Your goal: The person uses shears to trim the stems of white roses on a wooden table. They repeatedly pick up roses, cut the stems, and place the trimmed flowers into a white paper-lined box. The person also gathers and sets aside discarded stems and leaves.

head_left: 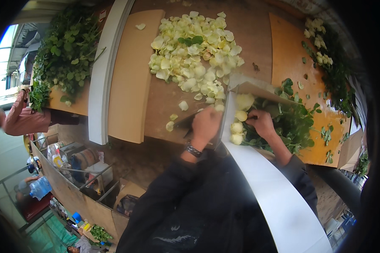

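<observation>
My left hand (206,125), a beaded bracelet at its wrist, is curled closed at the lower end of a heap of pale yellow petals (194,48). What its fingers hold, if anything, is hidden. Just right of it stands the upright edge of a box-like frame (227,114). Inside the frame lie cream roses (237,127), heads in a row toward the left and leafy stems (291,124) running right. My right hand (261,123) is pinched on a rose just behind the heads. A long white sheet (274,189) curves from the frame down toward me.
Stacked white and tan boards (131,76) stand left of the petals, with leafy stems (67,55) beyond. More white roses (321,42) lie far right on an orange board (295,55). A person in a pink top (29,120) is at far left, above a cluttered wooden bin (84,168).
</observation>
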Demonstrator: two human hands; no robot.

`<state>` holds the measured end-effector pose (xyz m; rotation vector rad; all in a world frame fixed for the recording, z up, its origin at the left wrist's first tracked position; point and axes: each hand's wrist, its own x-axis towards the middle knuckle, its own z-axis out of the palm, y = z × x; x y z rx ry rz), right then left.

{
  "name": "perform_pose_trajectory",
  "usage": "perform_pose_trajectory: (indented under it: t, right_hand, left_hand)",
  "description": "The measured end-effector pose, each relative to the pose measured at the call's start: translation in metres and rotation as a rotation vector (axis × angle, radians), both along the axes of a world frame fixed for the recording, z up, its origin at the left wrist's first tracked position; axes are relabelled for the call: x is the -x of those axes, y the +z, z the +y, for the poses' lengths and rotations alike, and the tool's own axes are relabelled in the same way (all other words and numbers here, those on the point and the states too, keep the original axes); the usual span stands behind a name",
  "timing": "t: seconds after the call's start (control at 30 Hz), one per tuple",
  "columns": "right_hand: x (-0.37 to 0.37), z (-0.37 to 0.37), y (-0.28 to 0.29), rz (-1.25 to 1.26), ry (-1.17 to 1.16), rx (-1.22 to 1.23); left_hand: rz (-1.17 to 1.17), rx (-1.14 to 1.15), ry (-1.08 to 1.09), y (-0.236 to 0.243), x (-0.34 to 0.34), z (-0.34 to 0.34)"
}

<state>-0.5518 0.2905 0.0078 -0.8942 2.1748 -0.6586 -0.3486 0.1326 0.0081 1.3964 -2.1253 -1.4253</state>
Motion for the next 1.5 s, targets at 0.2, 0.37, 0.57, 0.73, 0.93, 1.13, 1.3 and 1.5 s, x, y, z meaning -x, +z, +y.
perform_pose_trajectory:
  t: [0.2, 0.37, 0.57, 0.73, 0.93, 1.13, 1.3, 1.5]
  right_hand:
    - [-0.011, -0.002, 0.005, 0.314, 0.239, 0.199]
    - [-0.012, 0.002, 0.006, 0.348, 0.342, 0.103]
    - [-0.010, -0.002, 0.002, 0.343, 0.332, 0.107]
    - [-0.002, 0.001, -0.005, 0.361, 0.374, 0.110]
    - [0.011, 0.001, -0.002, 0.179, 0.350, 0.130]
    - [0.011, 0.011, 0.016, 0.133, 0.165, 0.240]
    - [0.023, 0.011, 0.019, 0.321, -0.017, 0.390]
    - [0.030, 0.000, -0.006, 0.517, 0.168, 0.099]
  left_hand:
    - [0.126, 0.151, -0.095, 0.005, -0.023, -0.010]
    - [0.390, 0.401, -0.320, -0.003, 0.009, 0.022]
    - [0.283, 0.396, -0.470, -0.032, 0.025, 0.042]
    - [0.260, 0.405, -0.483, -0.040, 0.027, 0.050]
    - [0.247, 0.369, -0.426, -0.037, 0.025, 0.055]
    - [0.239, 0.313, -0.443, -0.032, 0.022, 0.053]
    - [0.192, 0.307, -0.453, -0.031, 0.025, 0.054]
    - [0.303, 0.375, -0.442, -0.047, 0.029, 0.056]
